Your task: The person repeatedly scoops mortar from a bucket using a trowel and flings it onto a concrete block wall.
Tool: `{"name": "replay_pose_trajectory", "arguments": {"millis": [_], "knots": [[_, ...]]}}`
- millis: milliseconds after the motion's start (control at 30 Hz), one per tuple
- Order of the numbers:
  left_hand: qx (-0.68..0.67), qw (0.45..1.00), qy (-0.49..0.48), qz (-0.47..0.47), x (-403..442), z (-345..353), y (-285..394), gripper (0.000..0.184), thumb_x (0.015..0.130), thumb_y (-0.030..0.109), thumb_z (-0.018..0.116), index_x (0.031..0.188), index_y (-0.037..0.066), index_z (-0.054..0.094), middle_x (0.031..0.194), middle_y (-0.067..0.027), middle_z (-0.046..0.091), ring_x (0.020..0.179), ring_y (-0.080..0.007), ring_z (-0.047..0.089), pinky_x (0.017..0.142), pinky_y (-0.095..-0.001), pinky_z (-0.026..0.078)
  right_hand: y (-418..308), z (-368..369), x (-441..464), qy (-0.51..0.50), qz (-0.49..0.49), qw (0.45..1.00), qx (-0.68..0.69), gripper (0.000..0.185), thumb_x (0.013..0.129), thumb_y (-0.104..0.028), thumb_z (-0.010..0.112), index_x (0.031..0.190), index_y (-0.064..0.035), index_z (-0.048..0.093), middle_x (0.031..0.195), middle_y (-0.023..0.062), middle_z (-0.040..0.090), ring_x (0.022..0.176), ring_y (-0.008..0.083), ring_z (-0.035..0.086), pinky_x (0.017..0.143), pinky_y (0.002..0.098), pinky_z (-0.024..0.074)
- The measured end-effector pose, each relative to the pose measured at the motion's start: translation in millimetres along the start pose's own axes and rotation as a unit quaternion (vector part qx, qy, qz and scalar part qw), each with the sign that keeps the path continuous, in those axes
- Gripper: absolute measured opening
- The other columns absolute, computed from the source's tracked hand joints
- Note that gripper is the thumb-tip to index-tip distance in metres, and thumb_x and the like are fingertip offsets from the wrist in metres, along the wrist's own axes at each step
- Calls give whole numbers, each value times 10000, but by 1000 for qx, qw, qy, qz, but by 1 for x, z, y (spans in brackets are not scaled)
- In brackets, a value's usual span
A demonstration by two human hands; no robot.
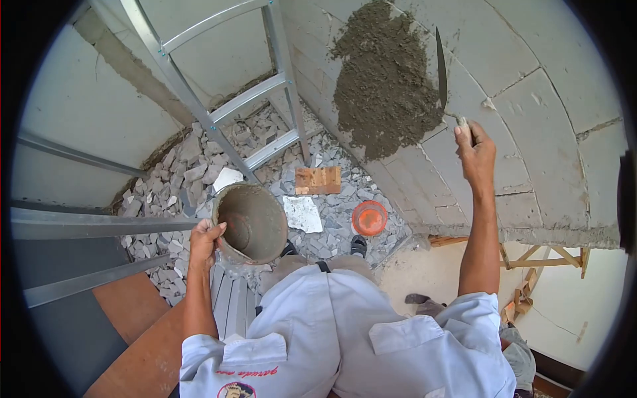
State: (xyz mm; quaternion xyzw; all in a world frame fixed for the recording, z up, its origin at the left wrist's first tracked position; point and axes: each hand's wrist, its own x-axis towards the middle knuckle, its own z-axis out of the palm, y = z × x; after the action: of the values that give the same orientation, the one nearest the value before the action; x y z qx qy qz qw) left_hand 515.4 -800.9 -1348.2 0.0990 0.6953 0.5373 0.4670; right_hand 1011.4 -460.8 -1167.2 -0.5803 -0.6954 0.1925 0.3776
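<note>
My left hand [204, 242] is closed on the rim of a round, mortar-stained bucket [251, 223], tilted so that its inside shows; a little mortar coats the walls. My right hand [476, 156] grips the handle of a trowel [442, 69], whose blade is seen nearly edge-on in front of the block wall [531, 126]. Just left of the blade, a large rough patch of wet grey mortar [385, 86] clings to the wall. Whether the blade touches the wall I cannot tell.
An aluminium ladder [229, 109] stands at the upper left. Broken rubble [186, 172] covers the floor, with a wooden board [318, 180], a white slab [302, 214] and an orange bucket [369, 217]. Another person [521, 358] is partly visible at the lower right.
</note>
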Motion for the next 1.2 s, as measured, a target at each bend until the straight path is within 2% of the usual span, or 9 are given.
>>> {"name": "replay_pose_trajectory", "arguments": {"millis": [100,200,267,367,500,700,833,1033,1200], "knots": [[-2,998,-54,30,13,-12,-6,133,885,38,752,961,87,653,865,2,689,672,-85,612,581,-234,461,-58,15,-30,20,-191,981,-28,275,897,-214,796,937,30,677,666,66,596,612,186,576,602,351,481],[-69,995,-31,70,-2,5,15,140,859,26,756,970,62,678,875,-11,695,695,-91,610,625,-251,468,-37,38,-66,-336,2,927,-163,300,857,-200,835,973,24,672,731,82,631,650,183,573,607,351,472],[-103,989,-56,90,6,-6,11,172,855,11,754,1011,43,688,901,-26,714,738,-95,638,655,-251,484,-15,72,-107,-401,133,904,-63,294,837,-167,835,997,22,677,807,137,636,727,179,586,664,351,486],[-105,986,-53,117,2,-2,27,171,854,4,753,1007,41,687,893,-18,715,729,-84,634,650,-238,476,-22,99,-151,-376,47,924,60,268,855,-64,759,1087,12,649,838,147,618,755,218,616,711,380,497],[-81,986,-56,133,10,-4,31,170,859,-15,745,1006,41,681,918,-17,721,759,-91,651,687,-240,495,-68,103,-162,-401,-114,909,-10,422,873,-102,719,1279,-45,621,1098,231,697,976,463,664,838,499,540],[57,979,-115,157,16,14,52,121,864,-5,755,891,65,661,846,13,680,722,-55,593,655,-227,464,-102,166,-150,-294,-314,875,-223,357,892,-116,647,1227,8,659,1034,258,708,905,403,714,788,498,566],[93,959,-133,232,27,41,64,168,872,32,780,819,81,628,803,53,606,691,-33,490,622,-230,393,-74,211,-156,-467,-261,825,-185,234,895,-117,627,1058,5,743,790,227,706,755,328,721,727,465,559],[118,966,-90,212,20,69,31,219,907,128,797,789,78,619,727,72,547,664,-35,453,590,-238,362,-74,194,-208,-646,254,676,250,300,1023,-207,646,1240,-2,678,709,43,616,548,125,585,451,311,462],[53,981,-81,166,3,60,13,215,946,191,788,860,52,647,744,25,624,626,-57,529,558,-248,431,-56,146,-200,-609,250,699,278,340,972,-204,708,1241,-12,633,756,38,617,576,110,583,487,293,462]]}}
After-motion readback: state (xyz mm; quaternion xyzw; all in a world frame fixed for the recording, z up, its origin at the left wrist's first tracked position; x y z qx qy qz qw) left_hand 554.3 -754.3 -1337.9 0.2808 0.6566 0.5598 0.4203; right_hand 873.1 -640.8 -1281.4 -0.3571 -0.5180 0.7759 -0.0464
